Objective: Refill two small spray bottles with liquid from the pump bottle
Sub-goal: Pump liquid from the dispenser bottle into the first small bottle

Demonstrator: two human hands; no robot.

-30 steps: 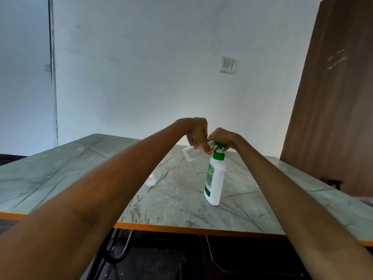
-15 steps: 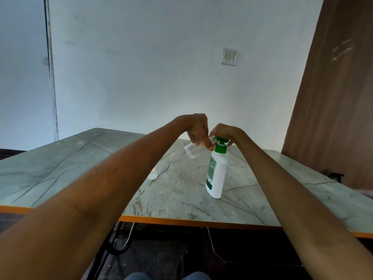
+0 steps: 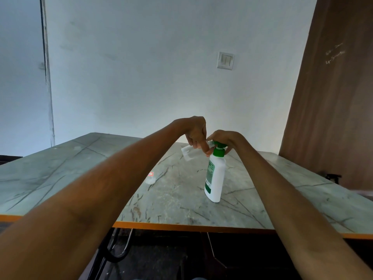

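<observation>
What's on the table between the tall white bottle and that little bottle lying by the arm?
Nothing: in the head view, only bare marble table lies between the pump bottle and the small bottle.

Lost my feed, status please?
Left hand holds small spray bottle at nozzle. Right hand on green pump head of pump bottle. Nothing obstructing.

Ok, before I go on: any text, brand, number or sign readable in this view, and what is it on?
Nothing can be read.
pump bottle: green label with print, too small and blurred.
small object on the table: red-and-white patch, too blurred.
brown panel: faint chalky scribbles, illegible.
wall switch: no marking visible.
</observation>
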